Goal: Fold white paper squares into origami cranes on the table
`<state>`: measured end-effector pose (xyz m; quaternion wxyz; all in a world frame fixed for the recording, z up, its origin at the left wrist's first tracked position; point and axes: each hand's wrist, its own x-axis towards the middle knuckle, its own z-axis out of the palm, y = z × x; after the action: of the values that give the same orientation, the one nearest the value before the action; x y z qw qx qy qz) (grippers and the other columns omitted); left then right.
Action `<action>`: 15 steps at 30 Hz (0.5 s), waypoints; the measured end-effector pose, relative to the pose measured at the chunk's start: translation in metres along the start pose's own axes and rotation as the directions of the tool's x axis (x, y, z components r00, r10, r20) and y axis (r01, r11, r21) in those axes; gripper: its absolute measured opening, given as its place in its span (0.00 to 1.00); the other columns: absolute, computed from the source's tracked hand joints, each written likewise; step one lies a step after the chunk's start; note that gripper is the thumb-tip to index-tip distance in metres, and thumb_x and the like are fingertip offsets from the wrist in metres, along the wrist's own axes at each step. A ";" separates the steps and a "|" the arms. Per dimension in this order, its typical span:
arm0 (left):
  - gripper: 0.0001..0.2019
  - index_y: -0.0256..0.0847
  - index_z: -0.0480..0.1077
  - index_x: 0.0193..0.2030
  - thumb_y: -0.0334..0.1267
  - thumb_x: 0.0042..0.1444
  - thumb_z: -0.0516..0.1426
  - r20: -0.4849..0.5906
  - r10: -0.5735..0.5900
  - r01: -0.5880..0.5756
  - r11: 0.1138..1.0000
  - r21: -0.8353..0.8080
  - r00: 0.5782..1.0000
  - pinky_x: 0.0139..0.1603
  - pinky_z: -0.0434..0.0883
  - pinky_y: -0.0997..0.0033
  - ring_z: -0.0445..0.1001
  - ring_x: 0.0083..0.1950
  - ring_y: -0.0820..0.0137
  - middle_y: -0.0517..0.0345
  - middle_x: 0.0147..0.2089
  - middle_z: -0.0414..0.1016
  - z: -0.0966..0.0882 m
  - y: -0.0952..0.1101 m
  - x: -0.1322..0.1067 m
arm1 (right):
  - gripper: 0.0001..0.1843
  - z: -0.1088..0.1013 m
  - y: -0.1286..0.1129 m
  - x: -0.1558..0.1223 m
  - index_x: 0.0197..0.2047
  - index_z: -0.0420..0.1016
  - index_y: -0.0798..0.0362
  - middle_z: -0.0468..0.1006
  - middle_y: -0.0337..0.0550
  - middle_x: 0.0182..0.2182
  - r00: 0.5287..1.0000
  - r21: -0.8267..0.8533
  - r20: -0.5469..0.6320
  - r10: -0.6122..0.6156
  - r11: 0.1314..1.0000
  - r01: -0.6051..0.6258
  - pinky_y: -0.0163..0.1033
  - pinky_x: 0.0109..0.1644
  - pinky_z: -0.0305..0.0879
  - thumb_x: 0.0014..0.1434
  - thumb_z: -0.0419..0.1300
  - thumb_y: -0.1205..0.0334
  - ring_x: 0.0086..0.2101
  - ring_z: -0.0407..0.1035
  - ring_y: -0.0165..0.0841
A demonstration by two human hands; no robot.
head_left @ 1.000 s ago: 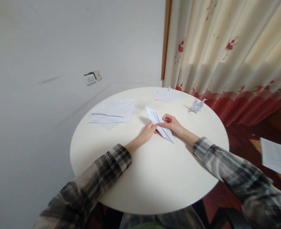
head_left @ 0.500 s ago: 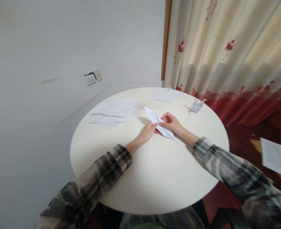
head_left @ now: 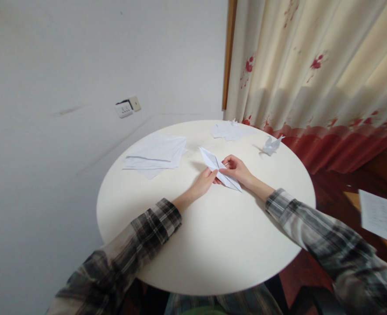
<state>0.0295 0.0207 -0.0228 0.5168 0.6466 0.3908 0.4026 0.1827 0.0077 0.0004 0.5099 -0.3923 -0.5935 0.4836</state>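
Over the middle of a round cream table (head_left: 213,245) I hold a folded white paper (head_left: 209,158), long and pointed at both ends. My left hand (head_left: 200,184) pinches its middle from the near left side. My right hand (head_left: 237,169) grips it from the right, fingers curled round the fold. The paper's far tip points up and away; its near tip reaches the tabletop. Both arms wear plaid sleeves.
A stack of white sheets (head_left: 157,155) lies on the table's far left. More loose paper (head_left: 228,130) sits at the far edge, and a finished paper bird (head_left: 271,145) stands at the far right. A curtain (head_left: 311,78) hangs behind; a printed sheet (head_left: 380,216) lies off to the right.
The folded paper has turned slightly, its near tip swinging a little to the right. Both hands keep their hold in nearly the same place.
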 end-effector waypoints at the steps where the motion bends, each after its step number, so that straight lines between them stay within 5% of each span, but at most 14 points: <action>1: 0.11 0.36 0.65 0.36 0.42 0.55 0.50 0.003 0.002 -0.002 1.000 -0.006 1.000 0.30 0.66 0.74 0.70 0.28 0.73 0.58 0.29 0.72 0.000 0.000 0.000 | 0.18 0.000 0.000 0.000 0.30 0.63 0.51 0.66 0.31 0.20 1.000 -0.006 -0.004 -0.008 1.000 0.008 0.32 0.24 0.56 0.39 0.66 0.58 0.20 0.59 0.25; 15: 0.12 0.35 0.66 0.43 0.40 0.56 0.50 0.021 0.044 -0.044 0.999 0.015 0.999 0.30 0.67 0.77 0.72 0.30 0.74 0.55 0.35 0.74 -0.002 -0.005 0.003 | 0.09 0.000 0.006 0.001 0.27 0.61 0.53 0.67 0.35 0.26 0.983 -0.256 -0.019 -0.181 0.951 0.170 0.32 0.29 0.56 0.44 0.59 0.63 0.26 0.60 0.26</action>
<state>0.0281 0.0250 -0.0273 0.5066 0.6633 0.3742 0.4041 0.1819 0.0101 -0.0054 0.5089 -0.4101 -0.6721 0.3480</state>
